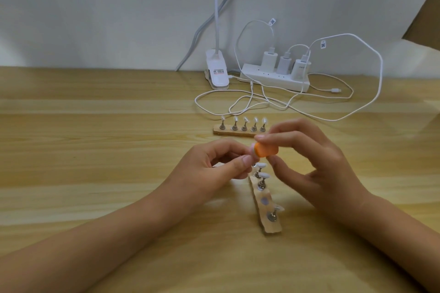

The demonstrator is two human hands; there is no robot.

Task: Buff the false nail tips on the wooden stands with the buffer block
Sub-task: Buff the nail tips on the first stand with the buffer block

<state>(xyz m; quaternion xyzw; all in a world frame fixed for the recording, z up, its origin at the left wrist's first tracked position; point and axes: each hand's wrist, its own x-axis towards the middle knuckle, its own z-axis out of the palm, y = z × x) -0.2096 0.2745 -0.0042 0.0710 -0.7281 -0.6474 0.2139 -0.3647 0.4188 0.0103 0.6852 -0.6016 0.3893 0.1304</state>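
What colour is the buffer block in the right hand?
The buffer block is orange; the head view, the only one, shows it clearly.

Pale grained wood table point(95, 150) – matt; rough-edged wooden stand point(271, 226) with shiny metal pegs point(272, 216).

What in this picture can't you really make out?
All in the head view:
- The nail tip is mostly covered by the left hand and by the buffer block in the right hand.
- The near stand: its far end is behind the hands.
- The far stand: its tips are too small to judge their finish.
- The clip lamp: its head is cut off by the top edge.
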